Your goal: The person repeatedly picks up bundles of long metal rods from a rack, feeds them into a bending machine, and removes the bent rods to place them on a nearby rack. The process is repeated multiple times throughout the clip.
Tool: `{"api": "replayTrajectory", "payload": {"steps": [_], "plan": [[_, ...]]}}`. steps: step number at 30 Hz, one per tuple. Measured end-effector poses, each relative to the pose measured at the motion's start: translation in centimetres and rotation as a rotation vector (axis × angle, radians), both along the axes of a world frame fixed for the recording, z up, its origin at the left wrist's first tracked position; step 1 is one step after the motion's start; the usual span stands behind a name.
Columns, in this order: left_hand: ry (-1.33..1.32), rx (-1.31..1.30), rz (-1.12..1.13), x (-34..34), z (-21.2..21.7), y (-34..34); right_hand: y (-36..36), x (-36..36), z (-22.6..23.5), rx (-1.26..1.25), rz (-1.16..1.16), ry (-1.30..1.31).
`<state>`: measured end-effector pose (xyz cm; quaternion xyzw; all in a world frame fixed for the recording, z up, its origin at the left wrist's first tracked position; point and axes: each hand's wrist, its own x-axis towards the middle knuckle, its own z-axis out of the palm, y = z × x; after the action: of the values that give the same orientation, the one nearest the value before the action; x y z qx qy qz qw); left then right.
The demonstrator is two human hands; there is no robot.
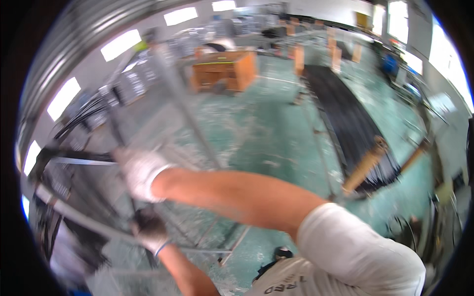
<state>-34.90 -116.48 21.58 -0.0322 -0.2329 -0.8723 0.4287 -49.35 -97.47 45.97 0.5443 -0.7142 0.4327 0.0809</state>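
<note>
My right hand (141, 172), in a white glove, reaches across to the left. Its fingers are smeared by motion, but a long black strip (91, 156) runs from them to the left and they look closed around its end. My left hand (149, 231) is lower, in a glove that looks white with dark fingers. It is by the grey tube of a metal rack (89, 217), and blur hides whether it grips anything. More black strips (86, 113) hang over the rack's far left part.
A long low stand carries black strips (345, 118) on the right, with upright wooden posts (365, 165) at its near end. An orange-brown wooden desk (224, 71) stands farther back. Wrapped silvery stacks (136, 81) line the left wall. Thin rack bars (205, 249) cross low beside my left hand.
</note>
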Motion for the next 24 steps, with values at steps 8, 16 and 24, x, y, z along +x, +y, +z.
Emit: {"api": "replayTrajectory", "payload": {"steps": [8,16,24], "plan": [[0.327,1.541,-0.737,4.4,-24.2,-3.2,23.2,1.6,-26.4,0.448,-0.217,-0.589],[-1.216,-0.327,-1.179,-3.9,-25.5,36.6,57.5,24.0,-41.5,0.464,-1.218,-1.273],[-1.213,-1.104,-1.239,-7.8,-17.9,58.2,69.5,47.9,-46.7,-0.247,-1.902,-1.537]]}}
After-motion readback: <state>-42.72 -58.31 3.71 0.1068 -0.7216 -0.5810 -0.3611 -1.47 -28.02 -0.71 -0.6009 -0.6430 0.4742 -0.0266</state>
